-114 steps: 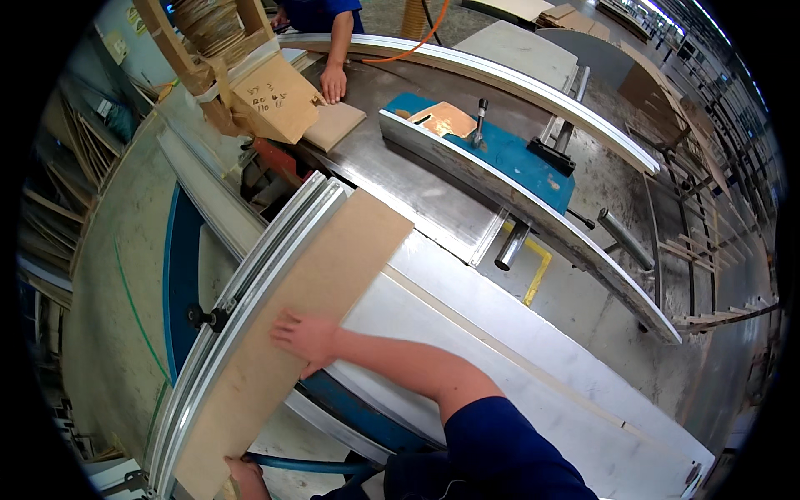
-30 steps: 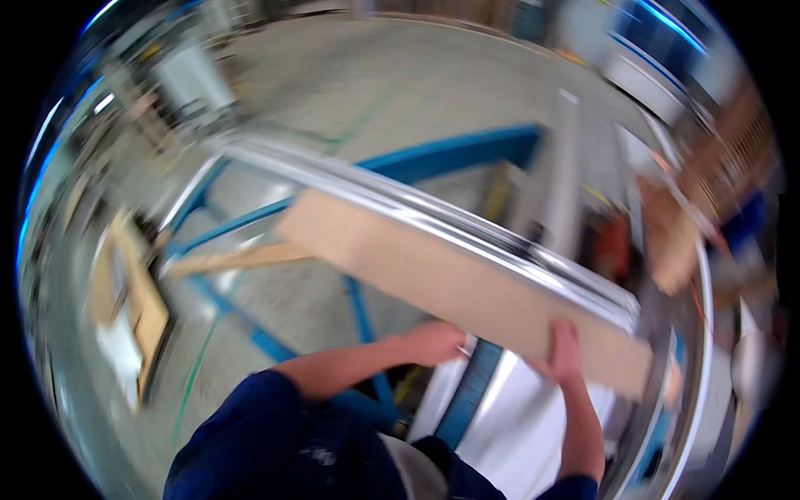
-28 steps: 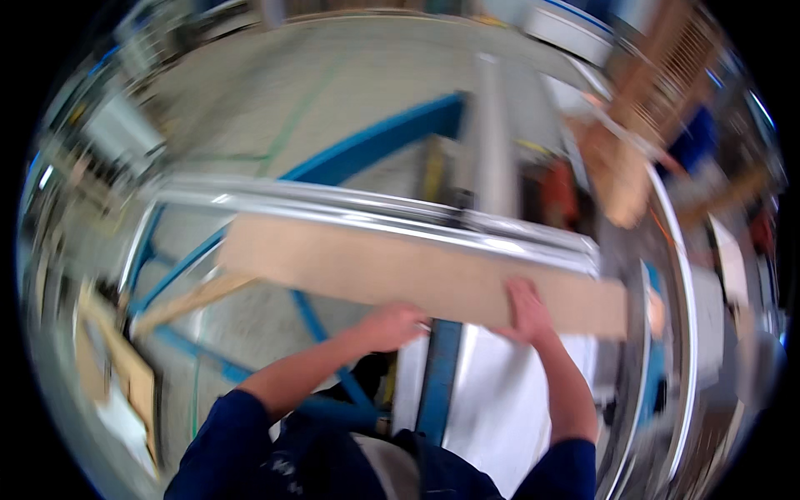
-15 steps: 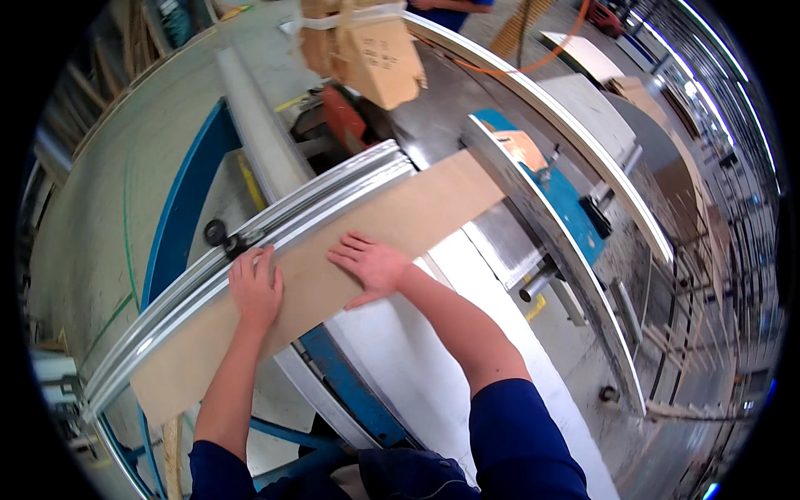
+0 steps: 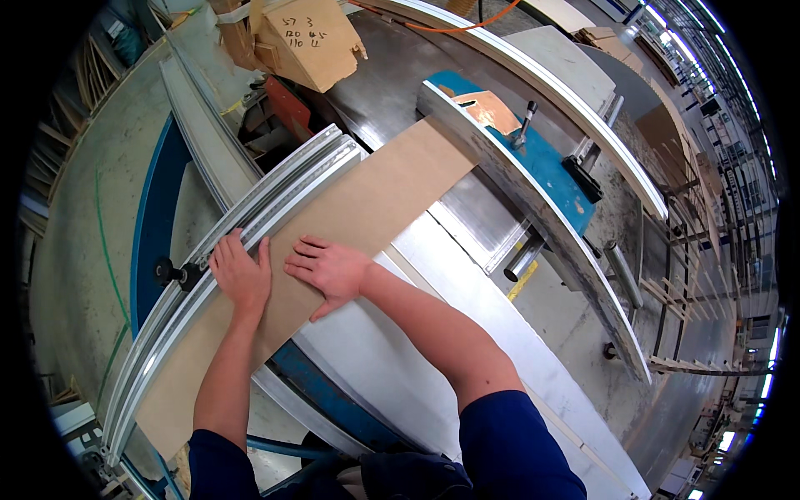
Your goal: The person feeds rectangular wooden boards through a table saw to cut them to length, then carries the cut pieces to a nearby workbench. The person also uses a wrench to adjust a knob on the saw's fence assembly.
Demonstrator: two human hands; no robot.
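Note:
A long brown board [image 5: 392,187] lies flat along a silver metal rail [image 5: 287,192]. My left hand [image 5: 242,273] rests at the board's rail-side edge. Its fingertips touch the rail and its thumb stands apart. Beside it, my right hand [image 5: 331,271] lies flat on the board with fingers spread. Neither hand is wrapped around anything. At the board's far right end stands a long grey metal fence [image 5: 533,208]. A black knob [image 5: 166,271] is fixed to the rail, to the left of my left hand.
A brown box-like cover [image 5: 308,42] with handwriting hangs over the machine table [image 5: 387,79], near a red part [image 5: 287,107]. A blue plate with a black-handled lever [image 5: 525,123] stands behind the fence. White panels [image 5: 467,275] extend right. Racks with thin bars [image 5: 679,283] stand farther right.
The view has shifted, so the machine sits farther left and higher. My left hand is farther along the rail relative to the black knob. Both hands stay on the board.

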